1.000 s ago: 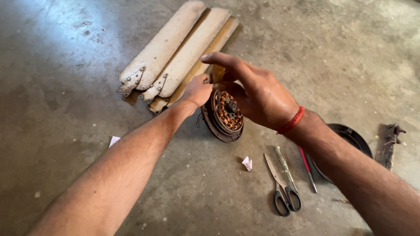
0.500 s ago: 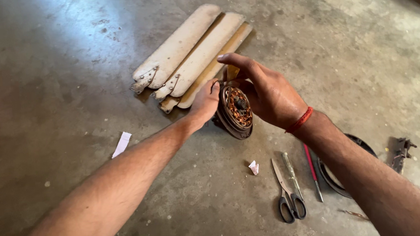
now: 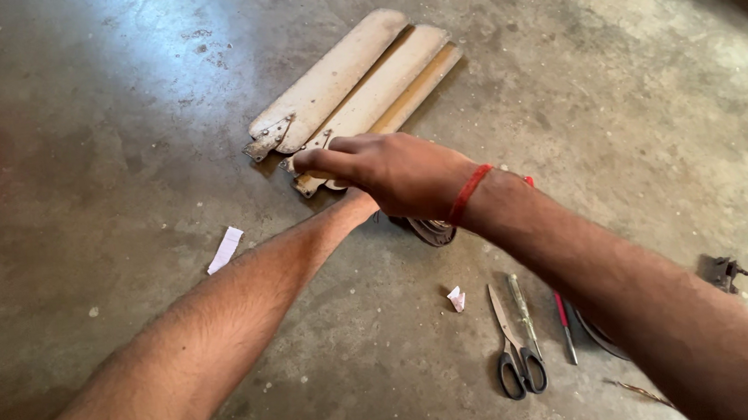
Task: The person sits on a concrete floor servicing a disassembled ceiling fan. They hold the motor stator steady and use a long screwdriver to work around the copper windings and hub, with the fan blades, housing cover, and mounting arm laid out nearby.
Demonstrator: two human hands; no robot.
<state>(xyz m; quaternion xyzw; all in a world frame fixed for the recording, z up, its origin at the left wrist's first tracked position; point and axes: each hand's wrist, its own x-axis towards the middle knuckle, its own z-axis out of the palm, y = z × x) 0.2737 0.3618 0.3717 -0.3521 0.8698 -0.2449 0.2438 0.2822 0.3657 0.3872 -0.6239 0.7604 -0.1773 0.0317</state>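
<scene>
Concrete floor (image 3: 122,122): right hand (image 3: 398,173) covers motor part (image 3: 432,230) beside fan blades (image 3: 356,84).

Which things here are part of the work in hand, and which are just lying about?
In hand: right hand over the round motor part; left hand hidden beneath; fan blades beside.
Lying about: scissors, red-handled screwdriver, paper strip, crumpled paper.
</scene>
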